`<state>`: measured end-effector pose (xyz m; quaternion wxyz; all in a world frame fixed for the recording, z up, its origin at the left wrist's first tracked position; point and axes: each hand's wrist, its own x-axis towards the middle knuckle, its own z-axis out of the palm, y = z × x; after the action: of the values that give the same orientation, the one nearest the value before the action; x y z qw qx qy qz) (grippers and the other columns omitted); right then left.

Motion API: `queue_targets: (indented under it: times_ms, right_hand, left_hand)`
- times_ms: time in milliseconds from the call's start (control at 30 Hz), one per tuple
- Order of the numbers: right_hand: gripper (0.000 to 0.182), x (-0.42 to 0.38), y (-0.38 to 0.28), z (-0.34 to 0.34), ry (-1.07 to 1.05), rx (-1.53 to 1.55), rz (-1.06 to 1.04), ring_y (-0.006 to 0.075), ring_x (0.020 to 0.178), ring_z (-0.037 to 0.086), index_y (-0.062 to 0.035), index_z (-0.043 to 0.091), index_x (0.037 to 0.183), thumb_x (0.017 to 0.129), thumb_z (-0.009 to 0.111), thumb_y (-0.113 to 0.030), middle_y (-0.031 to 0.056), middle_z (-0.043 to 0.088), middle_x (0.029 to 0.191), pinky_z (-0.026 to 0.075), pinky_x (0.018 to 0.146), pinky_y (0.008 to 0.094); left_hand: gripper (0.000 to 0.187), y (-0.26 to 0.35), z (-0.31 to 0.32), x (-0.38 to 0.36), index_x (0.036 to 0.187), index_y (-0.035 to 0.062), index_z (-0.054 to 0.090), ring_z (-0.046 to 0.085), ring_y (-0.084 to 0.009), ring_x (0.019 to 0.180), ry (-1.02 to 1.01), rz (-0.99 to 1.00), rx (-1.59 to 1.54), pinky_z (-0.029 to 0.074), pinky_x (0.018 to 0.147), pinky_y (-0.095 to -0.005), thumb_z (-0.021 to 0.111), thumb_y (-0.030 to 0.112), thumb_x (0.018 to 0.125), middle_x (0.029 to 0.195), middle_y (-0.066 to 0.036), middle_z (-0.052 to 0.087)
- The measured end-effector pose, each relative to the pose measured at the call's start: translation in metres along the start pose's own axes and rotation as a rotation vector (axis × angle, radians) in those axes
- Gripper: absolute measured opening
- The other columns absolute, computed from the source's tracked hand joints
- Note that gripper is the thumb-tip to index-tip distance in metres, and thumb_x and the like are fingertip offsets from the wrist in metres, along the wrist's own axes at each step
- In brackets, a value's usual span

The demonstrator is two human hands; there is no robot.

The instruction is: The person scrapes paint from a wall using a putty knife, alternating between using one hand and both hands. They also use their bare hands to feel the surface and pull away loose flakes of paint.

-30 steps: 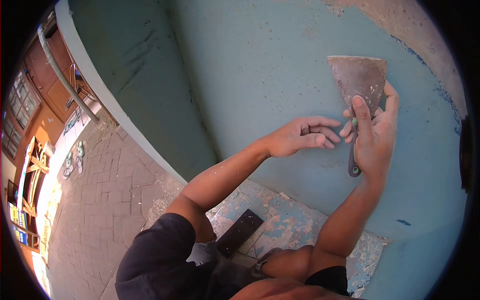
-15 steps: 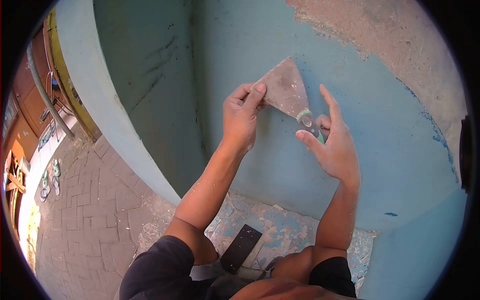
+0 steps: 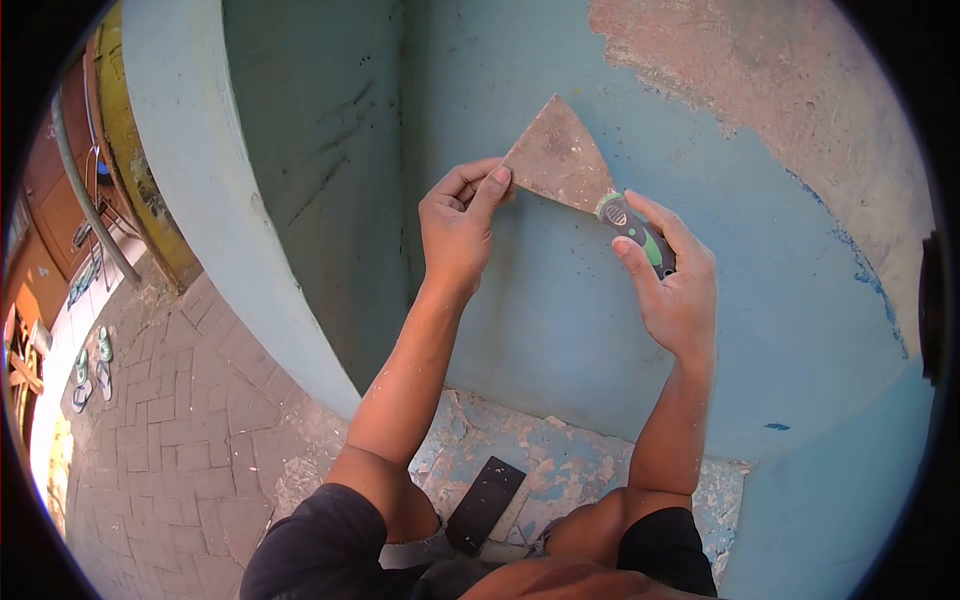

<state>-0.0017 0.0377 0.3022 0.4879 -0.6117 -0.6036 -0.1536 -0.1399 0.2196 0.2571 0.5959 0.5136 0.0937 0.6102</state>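
Note:
A paint scraper (image 3: 560, 158) is held up before the blue wall, its wide metal blade tilted up and left and speckled with pale flakes. With thumb and fingers, my left hand (image 3: 456, 232) pinches the blade's left corner. Around the dark grey and green handle (image 3: 640, 237) is my right hand (image 3: 682, 300), its index finger at the neck and its thumb along the near side. The other right fingers are mostly hidden behind the handle.
Bare plaster (image 3: 760, 70) shows at the wall's upper right. Below, paint flakes litter a ledge (image 3: 570, 455) with a dark rectangular slab (image 3: 487, 505) on it. A curved wall edge (image 3: 240, 190) rises at left; beyond lie paving (image 3: 190, 410) and sandals (image 3: 103, 375).
My right index finger and thumb have closed in on the handle from a looser, spread pose. The scraper has shifted slightly up and left, with my left hand still on its blade corner.

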Motion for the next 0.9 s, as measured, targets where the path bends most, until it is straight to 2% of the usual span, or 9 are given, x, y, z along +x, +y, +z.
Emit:
queue_targets:
  times_ms: [300, 400, 467, 500, 567, 633, 700, 767, 900]
  right_hand:
    - [0.040, 0.004, 0.017, -0.008, 0.445, -0.183, -0.049, 0.0224, 0.113, 0.070, -0.0068, 0.069, 0.133, 0.098, 0.075, -0.025, 0.0126, 0.073, 0.126, 0.055, 0.095, 0.0361]
    - [0.040, 0.005, 0.023, -0.013, 0.500, -0.209, -0.058, 0.0210, 0.113, 0.068, -0.0068, 0.068, 0.134, 0.099, 0.073, -0.027, 0.0121, 0.072, 0.124, 0.055, 0.095, 0.0360]
    - [0.044, 0.003, 0.018, -0.016, 0.536, -0.187, 0.019, 0.0191, 0.103, 0.069, -0.0071, 0.064, 0.138, 0.100, 0.072, -0.028, 0.0120, 0.072, 0.119, 0.056, 0.089, 0.0341]
    - [0.047, 0.002, 0.016, -0.018, 0.566, -0.157, 0.093, 0.0172, 0.094, 0.069, -0.0074, 0.061, 0.142, 0.102, 0.071, -0.029, 0.0119, 0.072, 0.114, 0.057, 0.083, 0.0322]
    - [0.053, 0.003, 0.017, -0.024, 0.637, -0.007, 0.148, 0.0141, 0.083, 0.065, -0.0062, 0.052, 0.148, 0.103, 0.069, -0.029, 0.0116, 0.070, 0.110, 0.055, 0.074, 0.0297]
    - [0.060, 0.004, 0.021, -0.031, 0.702, 0.145, 0.199, 0.0111, 0.072, 0.061, -0.0049, 0.044, 0.154, 0.104, 0.067, -0.029, 0.0113, 0.069, 0.105, 0.053, 0.065, 0.0272]
    - [0.073, 0.006, 0.028, -0.039, 0.812, 0.424, 0.058, 0.0083, 0.061, 0.052, -0.0017, 0.024, 0.161, 0.105, 0.065, -0.026, 0.0111, 0.066, 0.100, 0.046, 0.053, 0.0247]
    - [0.075, 0.007, 0.028, -0.045, 0.852, 0.439, 0.062, 0.0090, 0.060, 0.052, -0.0007, 0.019, 0.161, 0.105, 0.064, -0.024, 0.0108, 0.065, 0.098, 0.046, 0.053, 0.0256]
    - [0.077, 0.004, 0.034, -0.057, 0.878, 0.494, 0.130, 0.0112, 0.060, 0.053, -0.0007, 0.014, 0.161, 0.105, 0.062, -0.019, 0.0107, 0.064, 0.095, 0.048, 0.053, 0.0282]
  left_hand:
    - [0.029, -0.011, 0.004, -0.002, 0.116, -0.0008, 0.073, 0.070, -0.0186, 0.099, -0.001, 0.120, 0.168, 0.053, 0.096, -0.0347, 0.075, 0.021, 0.097, 0.100, -0.009, 0.076]
    - [0.033, -0.014, 0.004, -0.004, 0.119, 0.0027, 0.073, 0.067, -0.0251, 0.114, -0.013, 0.242, 0.456, 0.049, 0.106, -0.0402, 0.078, 0.023, 0.093, 0.117, -0.012, 0.074]
    - [0.048, -0.021, 0.003, -0.004, 0.132, 0.0091, 0.070, 0.049, -0.0347, 0.140, 0.007, 0.598, 0.856, 0.038, 0.117, -0.0484, 0.081, 0.026, 0.089, 0.149, -0.018, 0.057]
    - [0.048, -0.021, 0.004, -0.005, 0.132, 0.0091, 0.070, 0.049, -0.0347, 0.140, -0.003, 0.601, 0.851, 0.038, 0.117, -0.0484, 0.081, 0.026, 0.089, 0.149, -0.018, 0.057]
    - [0.072, -0.022, 0.006, -0.008, 0.150, 0.0149, 0.056, 0.019, -0.0411, 0.157, -0.022, 0.550, 0.982, 0.022, 0.125, -0.0553, 0.083, 0.031, 0.085, 0.169, -0.021, 0.026]
    - [0.085, -0.031, 0.003, -0.004, 0.157, 0.0164, 0.045, 0.011, -0.0430, 0.158, -0.058, 0.553, 1.031, 0.019, 0.125, -0.0579, 0.083, 0.036, 0.084, 0.172, -0.021, 0.017]
    - [0.097, -0.043, 0.000, -0.001, 0.164, 0.0180, 0.034, 0.004, -0.0449, 0.160, -0.090, 0.556, 1.081, 0.015, 0.125, -0.0605, 0.084, 0.040, 0.083, 0.174, -0.020, 0.008]
    - [0.108, -0.053, -0.003, 0.000, 0.168, 0.0180, 0.022, -0.004, -0.0472, 0.159, -0.108, 0.595, 1.201, 0.007, 0.125, -0.0637, 0.082, 0.047, 0.083, 0.174, -0.021, -0.001]
    - [0.107, -0.062, -0.001, -0.001, 0.168, 0.0169, 0.020, -0.009, -0.0509, 0.158, -0.125, 0.606, 1.184, 0.001, 0.123, -0.0691, 0.080, 0.048, 0.084, 0.173, -0.024, -0.006]
